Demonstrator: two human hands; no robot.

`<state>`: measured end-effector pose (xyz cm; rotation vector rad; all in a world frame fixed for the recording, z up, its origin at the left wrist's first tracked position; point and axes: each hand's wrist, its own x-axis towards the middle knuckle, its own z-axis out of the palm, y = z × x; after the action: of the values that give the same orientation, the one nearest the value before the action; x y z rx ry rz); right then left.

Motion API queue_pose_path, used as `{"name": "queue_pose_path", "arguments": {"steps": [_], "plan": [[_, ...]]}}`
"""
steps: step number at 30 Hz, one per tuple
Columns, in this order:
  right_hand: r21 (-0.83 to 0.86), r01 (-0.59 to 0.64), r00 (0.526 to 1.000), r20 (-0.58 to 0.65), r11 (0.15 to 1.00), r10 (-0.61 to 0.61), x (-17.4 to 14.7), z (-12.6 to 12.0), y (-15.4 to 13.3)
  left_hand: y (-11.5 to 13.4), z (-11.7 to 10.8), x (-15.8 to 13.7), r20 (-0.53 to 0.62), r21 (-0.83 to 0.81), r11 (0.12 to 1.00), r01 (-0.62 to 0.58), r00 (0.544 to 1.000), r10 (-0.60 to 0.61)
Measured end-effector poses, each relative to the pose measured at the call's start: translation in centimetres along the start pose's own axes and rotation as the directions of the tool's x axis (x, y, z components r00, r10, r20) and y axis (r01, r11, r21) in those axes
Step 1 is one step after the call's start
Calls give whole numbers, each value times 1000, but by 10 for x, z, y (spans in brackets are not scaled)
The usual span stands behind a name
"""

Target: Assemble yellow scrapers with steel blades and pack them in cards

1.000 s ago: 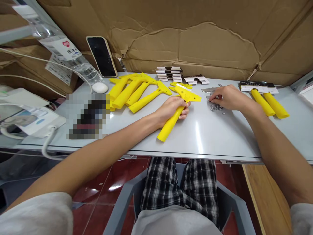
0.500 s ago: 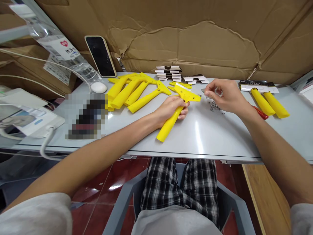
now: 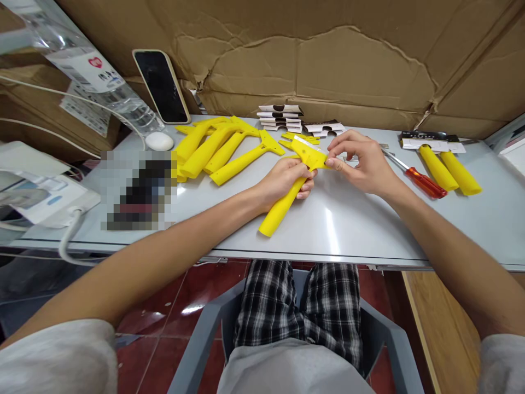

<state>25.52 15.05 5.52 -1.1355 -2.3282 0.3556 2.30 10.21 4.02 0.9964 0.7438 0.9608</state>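
My left hand is wrapped round the neck of a yellow scraper, its handle pointing down toward me. A thin pale strip lies along the upper edge of the scraper's head. At the head's right corner, my right hand has thumb and index finger pinched together; whatever sits between them is too small to make out. Just past the right fingers lie thin metal pieces, partly covered by the hand. A screwdriver with a red handle rests to the right of that hand.
Several yellow scraper handles are heaped to the left. Folded card sleeves stand stacked behind. Two carded scrapers lie at the right. A phone and water bottle lean at back left; a cardboard sheet walls the rear.
My right hand has moved left from beside the small screws to the scraper head's right corner. More of the screwdriver shows now. The left hand keeps its hold.
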Motion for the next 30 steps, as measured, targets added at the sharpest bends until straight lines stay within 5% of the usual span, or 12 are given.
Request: {"name": "queue_pose_path", "arguments": {"steps": [11, 16, 30], "plan": [[97, -70, 998, 13, 993, 70, -1, 0, -6, 1, 6, -4, -48, 27, 999, -27, 998, 28], [73, -38, 999, -9, 997, 39, -2, 1, -8, 1, 8, -5, -72, 33, 999, -15, 997, 17], [369, 62, 985, -174, 927, 4, 2, 19, 8, 0, 11, -6, -83, 16, 999, -39, 996, 40]]}}
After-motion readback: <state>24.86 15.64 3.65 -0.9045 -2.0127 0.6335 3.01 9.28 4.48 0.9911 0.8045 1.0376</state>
